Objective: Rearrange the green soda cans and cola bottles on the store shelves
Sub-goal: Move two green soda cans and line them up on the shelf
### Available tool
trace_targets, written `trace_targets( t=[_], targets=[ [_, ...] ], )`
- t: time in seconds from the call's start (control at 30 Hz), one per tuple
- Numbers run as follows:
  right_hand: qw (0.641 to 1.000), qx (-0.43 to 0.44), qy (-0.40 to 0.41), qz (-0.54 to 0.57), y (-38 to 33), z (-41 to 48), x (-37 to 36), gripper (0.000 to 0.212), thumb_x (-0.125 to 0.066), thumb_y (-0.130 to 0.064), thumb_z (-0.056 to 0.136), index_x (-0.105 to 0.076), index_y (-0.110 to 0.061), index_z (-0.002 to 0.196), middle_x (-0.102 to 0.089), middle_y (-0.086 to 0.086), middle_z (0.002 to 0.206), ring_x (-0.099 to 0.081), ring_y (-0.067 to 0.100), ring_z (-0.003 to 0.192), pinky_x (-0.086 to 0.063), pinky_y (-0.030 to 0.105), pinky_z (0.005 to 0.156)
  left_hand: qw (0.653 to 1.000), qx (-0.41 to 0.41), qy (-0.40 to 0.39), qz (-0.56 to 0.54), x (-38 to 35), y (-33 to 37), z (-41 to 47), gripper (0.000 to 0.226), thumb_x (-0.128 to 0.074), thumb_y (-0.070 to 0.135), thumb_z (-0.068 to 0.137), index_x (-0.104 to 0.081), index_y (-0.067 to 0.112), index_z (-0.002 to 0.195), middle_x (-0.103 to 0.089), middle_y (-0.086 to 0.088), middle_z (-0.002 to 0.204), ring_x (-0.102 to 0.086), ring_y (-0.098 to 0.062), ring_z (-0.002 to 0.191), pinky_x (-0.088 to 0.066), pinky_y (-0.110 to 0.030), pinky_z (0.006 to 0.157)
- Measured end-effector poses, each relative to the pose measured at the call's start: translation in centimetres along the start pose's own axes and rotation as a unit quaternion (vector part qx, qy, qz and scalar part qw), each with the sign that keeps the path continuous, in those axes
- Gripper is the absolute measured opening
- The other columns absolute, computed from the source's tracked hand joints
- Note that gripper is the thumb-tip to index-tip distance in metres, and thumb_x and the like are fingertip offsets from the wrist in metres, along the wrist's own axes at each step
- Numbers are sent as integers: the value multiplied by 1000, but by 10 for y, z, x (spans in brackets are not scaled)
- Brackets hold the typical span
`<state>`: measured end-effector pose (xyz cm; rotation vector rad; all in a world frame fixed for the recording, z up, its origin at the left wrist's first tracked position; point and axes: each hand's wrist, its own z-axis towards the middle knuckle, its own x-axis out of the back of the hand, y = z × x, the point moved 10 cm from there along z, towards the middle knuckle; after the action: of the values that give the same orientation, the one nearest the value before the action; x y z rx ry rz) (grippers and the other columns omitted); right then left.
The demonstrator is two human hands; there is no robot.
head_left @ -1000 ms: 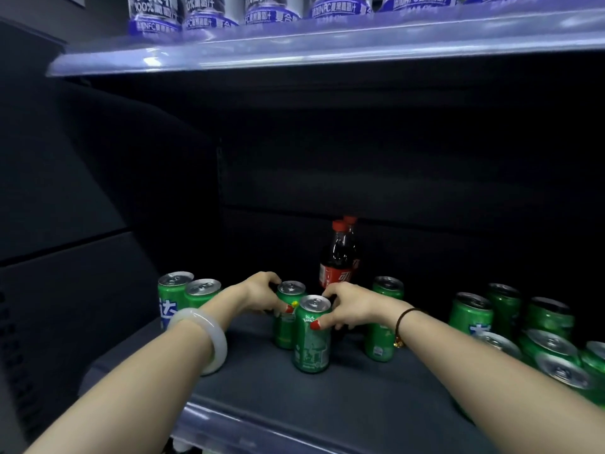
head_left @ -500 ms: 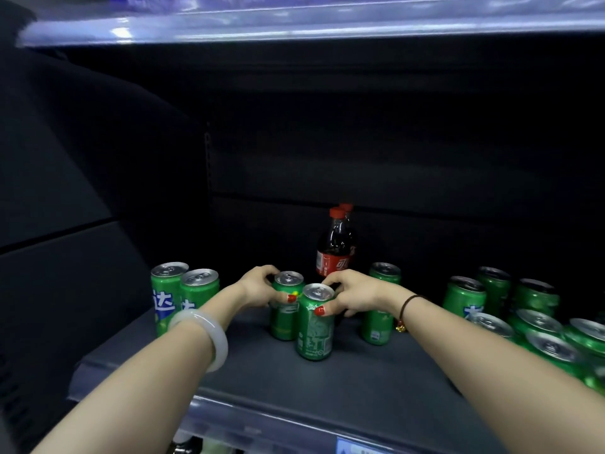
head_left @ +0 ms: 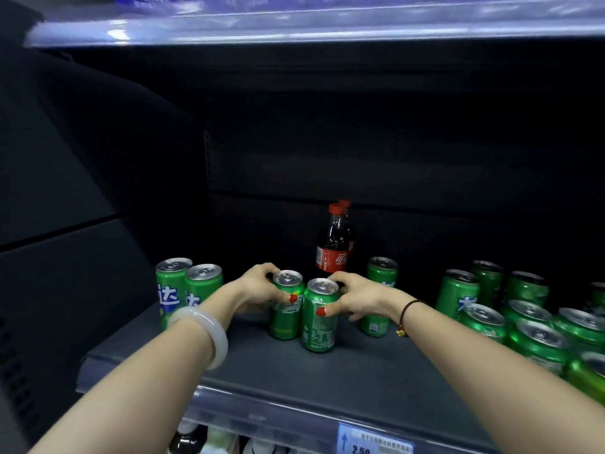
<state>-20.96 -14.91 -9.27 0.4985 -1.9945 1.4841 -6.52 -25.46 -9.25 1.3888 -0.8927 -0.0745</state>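
Dark shelf (head_left: pixel 327 375), mid-deck: two green cans upright, close side by side. Left hand (head_left: pixel 258 286) wraps the left can (head_left: pixel 285 317), thumb across its front. Right hand (head_left: pixel 358 296) wraps the right can (head_left: pixel 319 332), thumb likewise. Cola bottles (head_left: pixel 332 247) stand at 12 o'clock behind them. Can pair (head_left: pixel 188 290) at 9 o'clock, lone can (head_left: pixel 381 276) and crowded cluster (head_left: pixel 523 326) at 3 o'clock.

A white "达" stands on the left-end can (head_left: pixel 172 291), by the shelf's (head_left: pixel 327 378) left edge. The price tag (head_left: pixel 375 441) on the front edge reads "2.50" — its smaller print is blurred. White characters on the cola bottle's (head_left: pixel 332 252) red label, the rear middle can (head_left: pixel 284 321) and the front middle can (head_left: pixel 319 334) — unreadable.
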Motion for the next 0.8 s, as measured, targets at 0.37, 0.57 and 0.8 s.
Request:
trace_targets(
  t=[0.37, 0.57, 0.8],
  targets=[
    [996, 6, 84, 21, 5, -32, 13, 50, -79, -16, 75, -52, -16, 118, -61, 8, 117, -61, 24, 107, -56, 39, 87, 998, -21, -49, 19, -20, 19, -37, 51, -79, 1, 71, -52, 9, 113, -63, -15, 107, -66, -28, 93, -57, -38, 64],
    [994, 6, 108, 32, 3, -72, 26, 55, -81, -12, 73, -55, -11, 121, -61, 8, 110, -63, 22, 102, -57, 35, 82, 994, -71, -71, 32, -28, 44, -57, 49, -79, -1, 69, -59, 3, 113, -67, -19, 103, -67, -27, 85, -57, -39, 68],
    [990, -15, 134, 47, 21, -125, 43, 55, -81, -13, 73, -54, -9, 120, -63, 11, 110, -65, 21, 98, -58, 33, 79, 990, -106, -89, 38, -58, 74, -80, 42, -81, 2, 68, -61, 8, 104, -68, -15, 99, -66, -21, 75, -59, -37, 63]
  ],
)
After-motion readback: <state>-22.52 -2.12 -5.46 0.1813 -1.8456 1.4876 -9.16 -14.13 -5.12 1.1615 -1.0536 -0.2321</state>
